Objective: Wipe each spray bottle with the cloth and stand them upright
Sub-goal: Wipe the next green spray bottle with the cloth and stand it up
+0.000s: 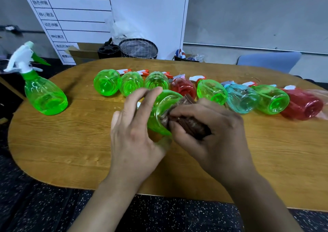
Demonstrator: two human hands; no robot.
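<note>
A green bottle [160, 114] is being held on its side just above the table [71, 143], near its front middle, with the base turned toward the camera, presumably so that the whole wall can be reached. It is being steadied by the left hand [134, 125], whose thumb and fingers are being curled round the bottle's left side and shoulder; the spray head is largely being hidden behind that hand, so its direction cannot be told. A folded brown cloth [186, 121] is being pinched between the thumb and bent fingers of the right hand [209, 128] and is being pressed against the bottle's right side and base rim, which suggests a wiping stroke is under way. Behind the hands, a row of bottles is being left lying down with bases forward: three green ones [131, 83], a red one [183, 88], another green, a pale blue one [242, 98], a green and a red one [301, 104], apparently waiting their turn. Well apart at the far left, one green bottle [44, 93] is already standing upright, kept clear of the unwiped row.
</note>
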